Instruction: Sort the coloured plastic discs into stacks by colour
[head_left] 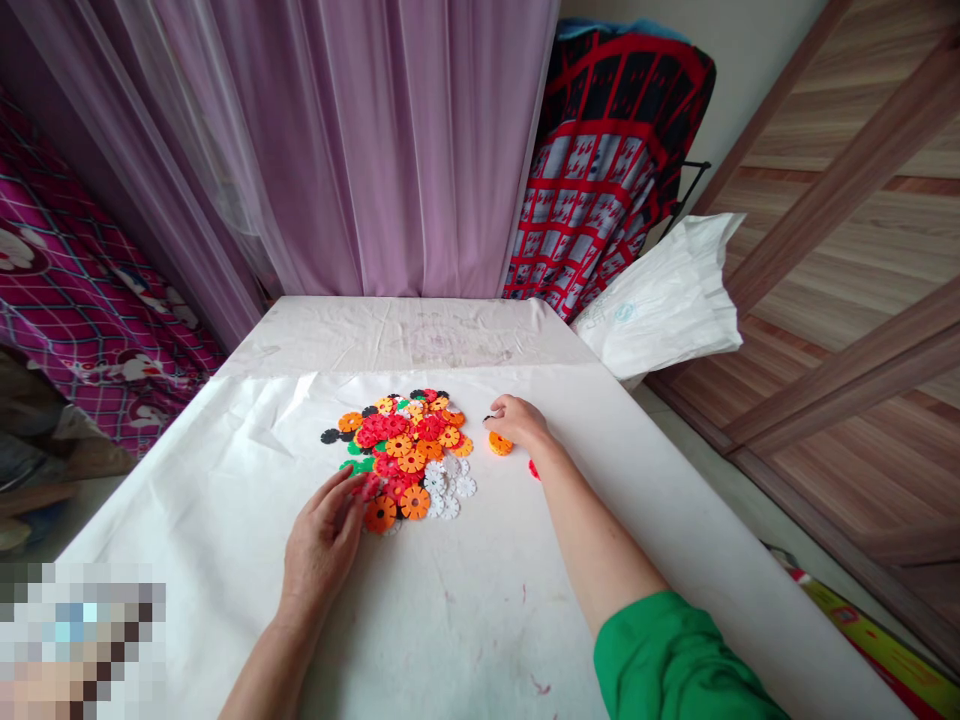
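A heap of plastic snowflake discs [411,445] in red, orange, yellow, green, black and white lies on the table. My left hand [326,530] rests at the heap's near left edge, thumb and fingers apart, its fingertips touching or just beside a red disc [369,486]. To the right of the heap, my right hand [519,420] has its fingers bent together around a black disc [488,418], mostly hidden by them. Just below those fingers sits a small stack of orange discs [500,443]. Something red [534,469], partly hidden, shows beside my right wrist.
A white cloth covers the table [450,620]. Beyond its far edge hang purple curtains [420,150]. A white bag [667,300] stands at the far right corner, near a red-and-black patterned cloth [592,170]. Wooden cabinet doors [847,250] are on the right. A blurred patch covers the lower left.
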